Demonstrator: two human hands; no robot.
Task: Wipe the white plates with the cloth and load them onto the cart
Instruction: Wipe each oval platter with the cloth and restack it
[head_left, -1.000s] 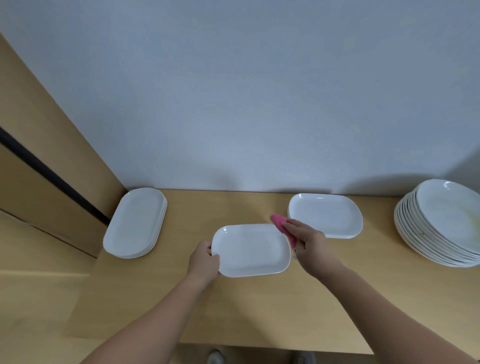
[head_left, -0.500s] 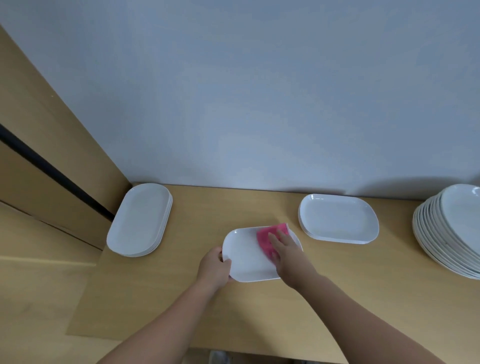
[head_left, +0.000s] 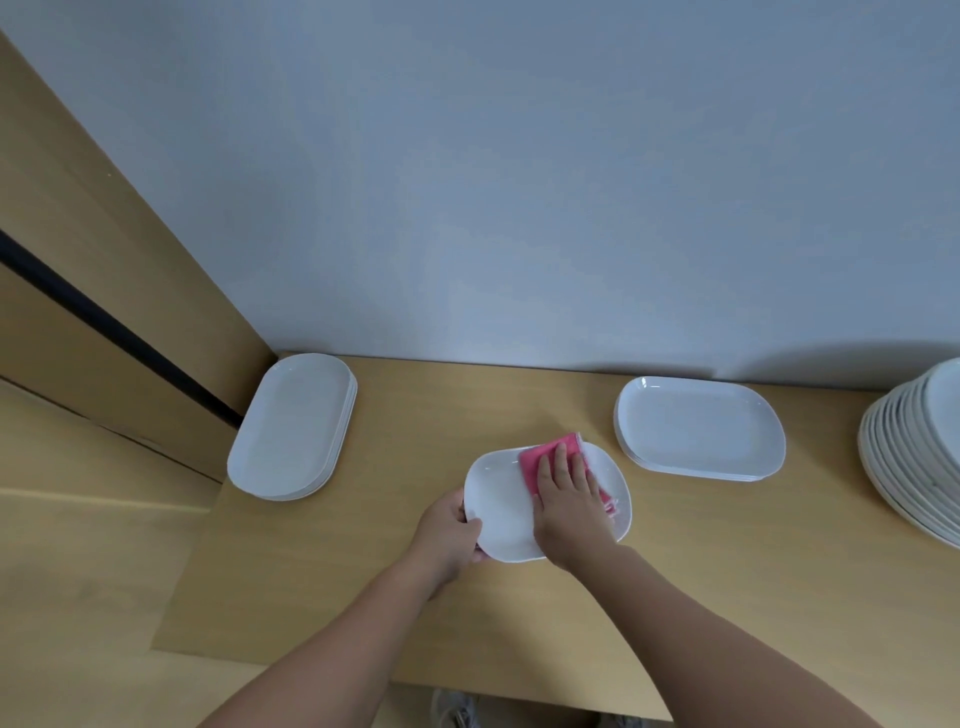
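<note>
- Head view, looking down on a light wooden bench (head_left: 727, 582) that stands against a pale grey wall (head_left: 519, 182).
- Near the middle of the bench is one white plate (head_left: 498, 514) with rounded corners. Whether it rests flat on the wood or is raised slightly cannot be told.
- The left hand (head_left: 449, 535) grips the plate's near-left rim. The thumb is curled over the top edge and the other fingers are hidden underneath.
- The right hand (head_left: 569, 506) lies flat on a pink cloth (head_left: 535, 460). Its fingers (head_left: 561, 457) are straight and close together, pressing the cloth onto the far-right part of the plate.
- A stack of oval plates (head_left: 293, 426) sits in the far-left corner of the bench, just beside a wooden side panel (head_left: 78, 234) that carries a dark strip.
- A low stack of rectangular plates (head_left: 698, 428) sits to the right of the held plate, near the wall and apart from it.
- A taller stack of round plates (head_left: 909, 457) stands at the right edge, partly cut off by the frame.
- Below the front edge of the bench, the toe of a shoe (head_left: 452, 709) shows.
</note>
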